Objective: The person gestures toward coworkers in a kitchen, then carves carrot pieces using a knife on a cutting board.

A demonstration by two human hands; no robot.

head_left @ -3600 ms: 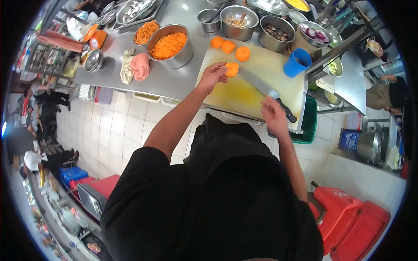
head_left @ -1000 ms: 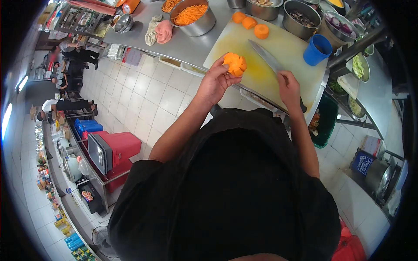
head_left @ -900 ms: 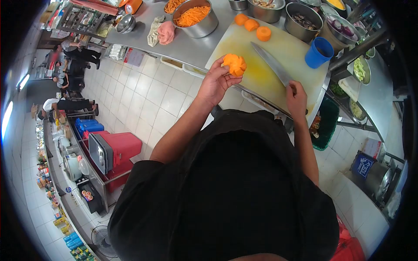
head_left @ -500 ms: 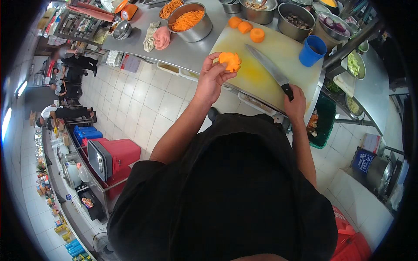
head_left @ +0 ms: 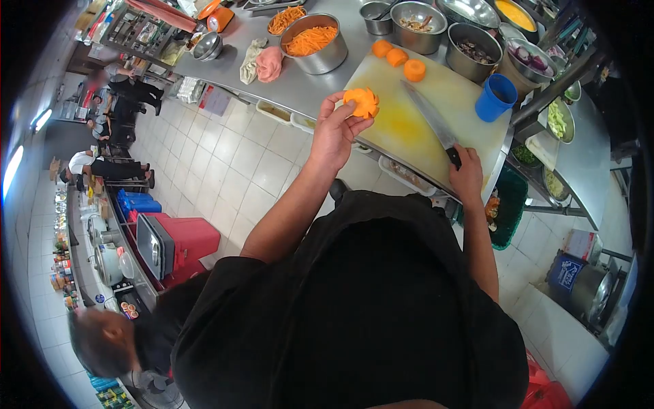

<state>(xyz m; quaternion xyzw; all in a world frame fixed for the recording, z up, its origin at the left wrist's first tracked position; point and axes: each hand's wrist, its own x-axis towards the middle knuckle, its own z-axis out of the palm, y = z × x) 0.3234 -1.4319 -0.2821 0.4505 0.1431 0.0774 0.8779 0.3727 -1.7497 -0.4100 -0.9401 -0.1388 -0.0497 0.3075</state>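
Pinched between the thumb and fingers of my left hand is a flower-shaped carrot piece, held up just off the near edge of the cutting board. My right hand rests at the board's near right side, with its fingers around the black handle of a knife. The blade lies along the board and points away to the left. The cutting board is pale with a yellow stain. Several carrot chunks sit near its far left edge.
Right of the knife stands a blue cup. Behind the board are steel pots and bowls. A pot of shredded carrot and cloths stand left. Below right is a green bin. A person is close behind my left side.
A person has come into view at the lower left. The scene has shifted slightly down and right as my head moved. Both hands keep the same holds.
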